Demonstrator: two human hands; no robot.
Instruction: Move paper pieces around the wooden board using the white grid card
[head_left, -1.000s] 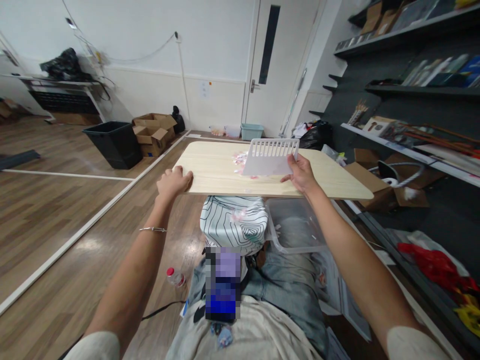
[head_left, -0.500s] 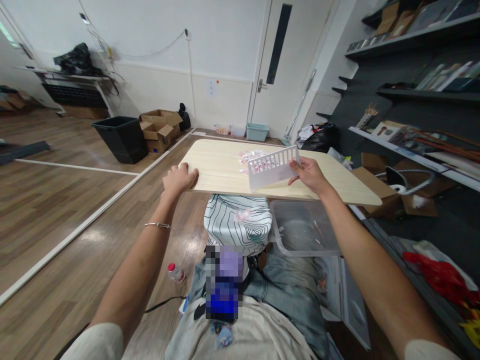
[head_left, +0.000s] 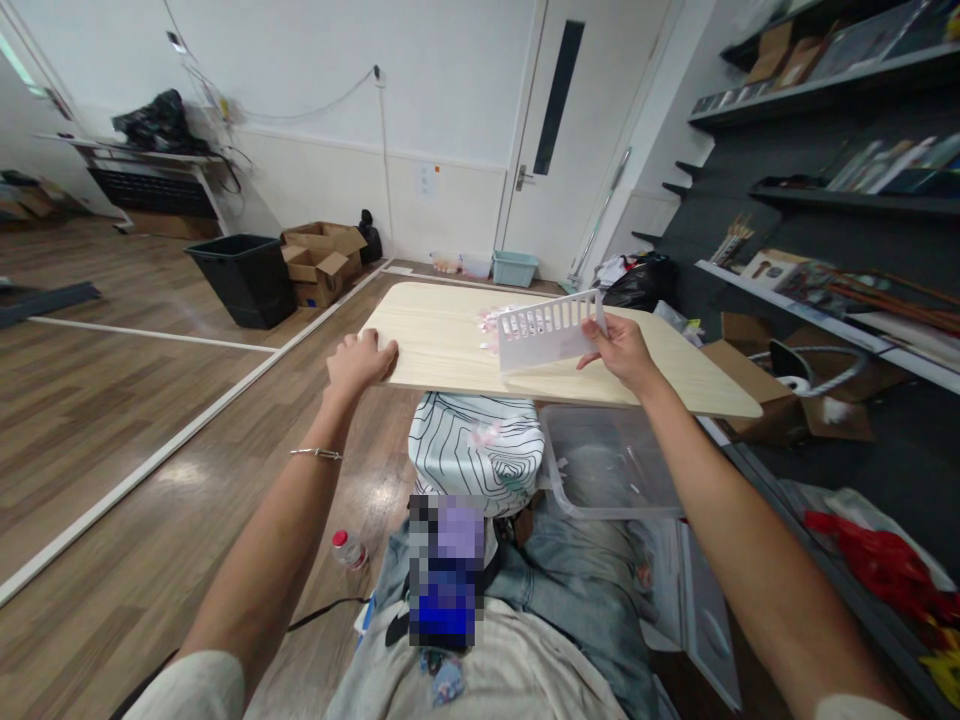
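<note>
My right hand (head_left: 616,350) pinches the right end of a white slotted plastic panel (head_left: 546,345) and holds it tilted above the pale wooden tabletop (head_left: 435,345). A row of long oval slots runs along its upper part. Behind the panel, and partly hidden by it, lies a heap of small pink and white pieces (head_left: 489,322), too small to name. At the tabletop's left front corner, my left hand (head_left: 358,362) is closed over the edge, thumb on top and the other fingers curled around the side.
Below the tabletop's front edge are a clear plastic bin (head_left: 615,500) with a few scraps and a patterned cloth-covered object (head_left: 476,450). A bottle with a red cap (head_left: 349,550) is on the floor at left. Shelves (head_left: 817,190) line the right side.
The panel and my right hand have barely shifted, with the panel turned slightly. My left hand stays on the tabletop's edge. The view has tipped a little.
</note>
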